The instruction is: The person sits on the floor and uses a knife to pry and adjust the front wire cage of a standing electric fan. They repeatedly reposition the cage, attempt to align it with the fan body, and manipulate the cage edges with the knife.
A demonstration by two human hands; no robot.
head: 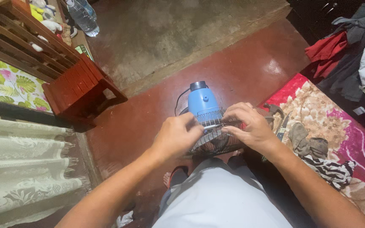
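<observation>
grey shorts (220,198) nearest | left hand (177,136) curled, pinching fan grille (216,141) | right hand (252,128) gripping grille rim

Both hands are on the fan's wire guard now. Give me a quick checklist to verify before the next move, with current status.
1. Left hand gripping wire guard: ok.
2. Right hand on the guard's rim: ok.
3. Blue motor housing resting upright on the red floor: ok.
4. Fan unplugged: cannot tell, the cord's end is out of view.
5. Tools on the floral mat beside the right hand: ok.
6. Guard clips released: cannot tell, the hands cover them.
</observation>
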